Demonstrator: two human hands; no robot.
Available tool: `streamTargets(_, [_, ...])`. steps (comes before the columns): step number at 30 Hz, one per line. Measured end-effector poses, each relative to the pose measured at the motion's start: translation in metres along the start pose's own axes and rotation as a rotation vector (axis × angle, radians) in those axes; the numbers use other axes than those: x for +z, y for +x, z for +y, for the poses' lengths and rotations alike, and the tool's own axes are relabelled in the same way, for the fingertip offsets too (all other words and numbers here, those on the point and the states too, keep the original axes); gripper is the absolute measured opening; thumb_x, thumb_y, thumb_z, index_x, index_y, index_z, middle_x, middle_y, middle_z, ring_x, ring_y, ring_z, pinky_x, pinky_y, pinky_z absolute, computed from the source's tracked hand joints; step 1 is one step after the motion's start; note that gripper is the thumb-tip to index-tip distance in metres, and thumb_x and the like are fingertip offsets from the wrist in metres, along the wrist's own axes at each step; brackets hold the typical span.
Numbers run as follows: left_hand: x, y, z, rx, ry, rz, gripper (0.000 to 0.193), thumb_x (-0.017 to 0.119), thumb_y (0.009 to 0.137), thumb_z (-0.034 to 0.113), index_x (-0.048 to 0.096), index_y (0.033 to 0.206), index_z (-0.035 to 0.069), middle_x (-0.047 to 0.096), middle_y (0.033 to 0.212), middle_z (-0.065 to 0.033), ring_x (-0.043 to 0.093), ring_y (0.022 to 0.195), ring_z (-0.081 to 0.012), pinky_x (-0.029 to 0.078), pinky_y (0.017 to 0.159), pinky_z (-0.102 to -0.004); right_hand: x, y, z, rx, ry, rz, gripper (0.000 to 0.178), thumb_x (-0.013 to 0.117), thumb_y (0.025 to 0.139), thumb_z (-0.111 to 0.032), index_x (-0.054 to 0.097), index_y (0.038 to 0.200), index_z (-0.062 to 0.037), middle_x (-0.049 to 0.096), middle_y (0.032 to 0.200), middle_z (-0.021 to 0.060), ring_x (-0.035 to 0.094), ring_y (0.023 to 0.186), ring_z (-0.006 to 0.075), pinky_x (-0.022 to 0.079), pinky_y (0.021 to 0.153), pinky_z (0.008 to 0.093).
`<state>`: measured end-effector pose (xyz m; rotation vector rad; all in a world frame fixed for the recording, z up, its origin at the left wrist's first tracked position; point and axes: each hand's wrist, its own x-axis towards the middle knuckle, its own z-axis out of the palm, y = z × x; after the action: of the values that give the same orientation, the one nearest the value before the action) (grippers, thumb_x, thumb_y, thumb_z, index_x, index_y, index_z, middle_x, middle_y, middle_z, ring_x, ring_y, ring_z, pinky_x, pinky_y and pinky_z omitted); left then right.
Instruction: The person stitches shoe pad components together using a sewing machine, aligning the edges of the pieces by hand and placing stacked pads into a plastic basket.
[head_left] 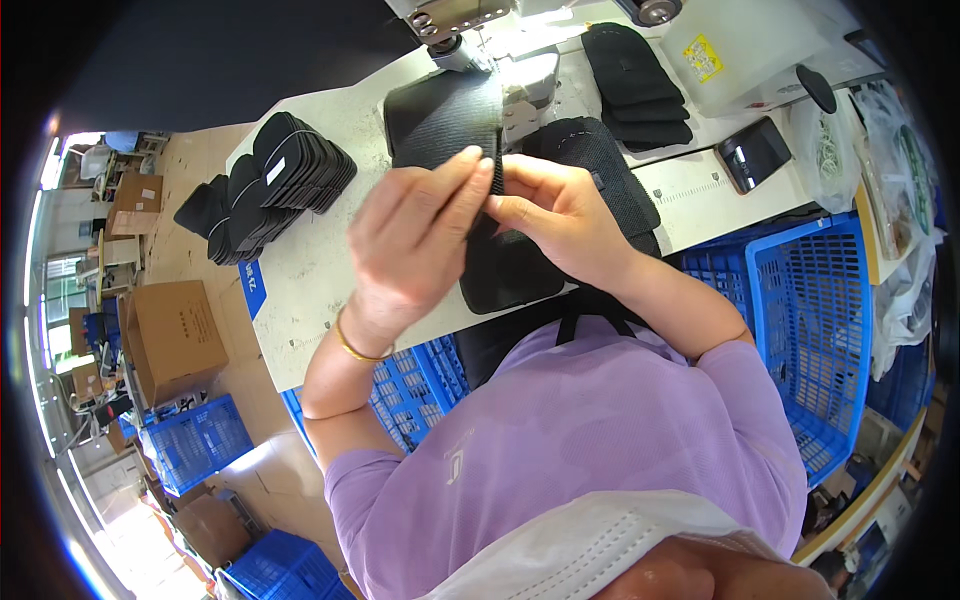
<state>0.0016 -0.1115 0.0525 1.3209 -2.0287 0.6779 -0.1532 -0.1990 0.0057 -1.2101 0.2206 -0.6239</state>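
Note:
A black padded fabric piece (432,115) lies under the head of a sewing machine (455,48), its far edge close to the needle area. My left hand (412,235) is closed, pinching the right edge of this piece between thumb and fingers. Facing it, my right hand (555,212) grips the same edge with fingertips nearly touching the left ones. Below my hands, another black panel (512,278) rests at the table's front edge. Black mesh-textured pieces (632,195) lie behind and beside my right hand, partly covered by it.
Banded stacks of black pieces (305,170) sit on the table's left. More black pieces (635,85) lie at the far right, near a dark phone (755,155). A blue plastic basket (815,340) stands at right. Cardboard boxes (175,340) and blue crates (200,442) are on the left floor.

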Motion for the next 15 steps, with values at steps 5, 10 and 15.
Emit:
streamTargets(5, [0.013, 0.001, 0.021, 0.035, 0.137, 0.046, 0.046, 0.067, 0.056, 0.008, 0.071, 0.1, -0.006, 0.068, 0.103, -0.0134, 0.06, 0.08, -0.0208, 0.052, 0.064, -0.0304, 0.003, -0.013, -0.011, 0.001, 0.006, 0.112, 0.027, 0.053, 0.096, -0.007, 0.061, 0.12, 0.0048, 0.067, 0.099, 0.0056, 0.063, 0.089, 0.0085, 0.055, 0.072, 0.0231])
streamTargets(10, [0.022, 0.01, 0.02, 0.034, 0.173, 0.028, 0.049, 0.066, 0.056, 0.012, 0.069, 0.102, -0.006, 0.067, 0.105, -0.014, 0.06, 0.083, -0.0215, 0.052, 0.068, -0.0308, -0.002, -0.011, -0.015, -0.042, -0.094, 0.156, 0.029, 0.05, 0.096, -0.007, 0.061, 0.12, 0.0049, 0.068, 0.101, 0.0074, 0.066, 0.081, 0.0108, 0.055, 0.071, 0.0234])
streamTargets(15, [0.031, 0.019, 0.012, 0.01, 0.179, 0.06, 0.05, 0.065, 0.056, 0.011, 0.068, 0.103, -0.005, 0.066, 0.101, -0.0116, 0.06, 0.086, -0.0227, 0.052, 0.07, -0.0323, -0.008, 0.0, -0.014, -0.083, -0.057, 0.15, 0.029, 0.05, 0.096, -0.007, 0.06, 0.12, 0.006, 0.068, 0.098, 0.008, 0.068, 0.08, 0.012, 0.055, 0.069, 0.0233])
